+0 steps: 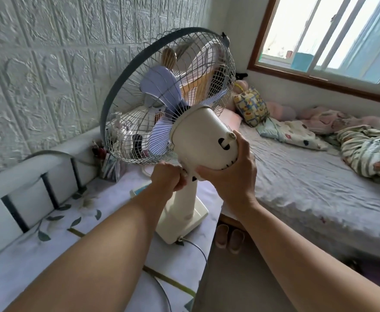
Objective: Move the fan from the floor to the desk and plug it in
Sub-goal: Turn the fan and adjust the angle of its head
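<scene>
Two hands on the fan (pixel 173 104), which stands upright on the tabletop (pixel 56 248), base near the right edge. Cream plastic body: square base, tapered neck, rounded motor housing with a knob on top. Pale lavender blades sit inside a wire cage rimmed by a grey band. My left hand (pixel 167 179) grips the joint under the housing, fingers curled. My right hand (pixel 231 172) cups the housing's rear from below. Cord (pixel 198 248) leaves the base and trails off the tabletop edge.
</scene>
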Available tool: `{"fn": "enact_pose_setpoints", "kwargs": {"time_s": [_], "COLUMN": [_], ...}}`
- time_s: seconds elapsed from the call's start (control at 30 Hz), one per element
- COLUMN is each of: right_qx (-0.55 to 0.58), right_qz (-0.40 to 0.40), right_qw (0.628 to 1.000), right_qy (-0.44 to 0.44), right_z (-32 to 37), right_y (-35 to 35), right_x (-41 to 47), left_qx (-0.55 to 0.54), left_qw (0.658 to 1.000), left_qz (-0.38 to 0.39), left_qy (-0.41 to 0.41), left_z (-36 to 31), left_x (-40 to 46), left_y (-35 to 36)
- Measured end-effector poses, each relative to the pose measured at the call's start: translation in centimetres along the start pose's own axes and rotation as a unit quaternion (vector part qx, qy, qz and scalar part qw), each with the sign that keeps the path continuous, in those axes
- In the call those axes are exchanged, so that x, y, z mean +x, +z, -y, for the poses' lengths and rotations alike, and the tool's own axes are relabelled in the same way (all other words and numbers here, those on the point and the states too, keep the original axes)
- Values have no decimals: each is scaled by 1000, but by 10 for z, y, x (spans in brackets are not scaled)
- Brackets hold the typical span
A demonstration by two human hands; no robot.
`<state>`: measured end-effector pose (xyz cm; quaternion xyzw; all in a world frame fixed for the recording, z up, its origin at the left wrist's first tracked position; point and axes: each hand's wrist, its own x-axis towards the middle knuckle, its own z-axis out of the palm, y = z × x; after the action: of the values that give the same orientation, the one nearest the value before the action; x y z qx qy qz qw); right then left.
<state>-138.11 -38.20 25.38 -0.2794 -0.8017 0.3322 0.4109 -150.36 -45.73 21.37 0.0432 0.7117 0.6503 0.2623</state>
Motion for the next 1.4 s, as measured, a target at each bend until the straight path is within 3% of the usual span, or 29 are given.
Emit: {"fn": "enact_pose_setpoints", "kwargs": {"time_s": [0.1,0.23,0.3,0.37,0.47,0.57,0.63,0.7,0.8,0.9,0.97,1.1,1.2,1.4], "right_qx": [2,0,2,4,6,10,12,16,16,15,15,15,13,12], "right_qz": [0,0,0,-1,-1,4,3,4,8,7,4,7,8,6], "right_qw": [1000,1000,1000,1000,1000,1000,1000,1000,1000,1000,1000,1000,1000,1000], "right_qy": [8,9,9,6,4,8,9,8,7,11,15,15,17,24], "right_z": [0,2,3,3,2,1,2,3,2,1,2,5,6,7], "right_y": [-1,0,0,0,0,-1,-2,-2,-1,-1,-2,-2,-2,-2], "right_x": [2,-1,0,0,0,2,1,0,0,2,2,1,1,2], "left_qx": [95,259,250,231,126,114,195,222,40,-177,-164,-72,-13,2], "left_qw": [994,944,949,966,992,991,969,958,998,979,980,996,999,999], "left_qz": [-2,-69,-82,-31,-10,-31,-61,-74,-31,14,35,50,10,-33], "left_qy": [54,192,174,112,7,59,142,168,46,-105,-107,-22,30,-7], "left_z": [0,4,0,-5,-3,2,7,10,8,6,7,11,10,7], "left_x": [-4,-16,-14,-12,-2,-10,-15,-16,-10,-5,-3,-6,-6,-5], "left_y": [0,1,1,2,1,3,4,4,3,3,1,-3,-2,0]}}
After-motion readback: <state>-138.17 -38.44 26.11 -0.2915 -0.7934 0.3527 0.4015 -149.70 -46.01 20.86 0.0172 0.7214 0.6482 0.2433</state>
